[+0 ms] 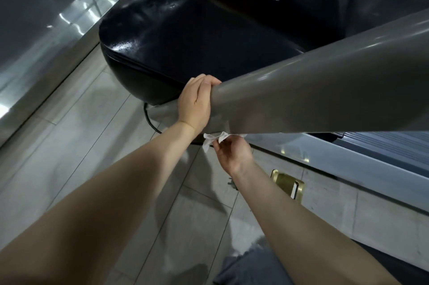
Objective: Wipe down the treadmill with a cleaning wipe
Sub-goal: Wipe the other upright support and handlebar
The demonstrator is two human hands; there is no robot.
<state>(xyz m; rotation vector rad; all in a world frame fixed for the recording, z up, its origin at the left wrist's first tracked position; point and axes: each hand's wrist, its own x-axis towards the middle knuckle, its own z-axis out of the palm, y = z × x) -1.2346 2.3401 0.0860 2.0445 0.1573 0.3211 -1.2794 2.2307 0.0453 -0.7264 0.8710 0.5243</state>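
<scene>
While the left hand (196,104) curls over the end of the grey rail (313,96), the right hand (232,153) pinches a white wipe (212,139) beneath it.

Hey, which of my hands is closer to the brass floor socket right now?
Right. The right hand, pinching the wipe, is just up-left of the brass floor socket; the left hand grips the gray upright farther away.

Left hand (196,103) on grey upright (325,94); wipe (212,139) in right hand (233,153)
</scene>
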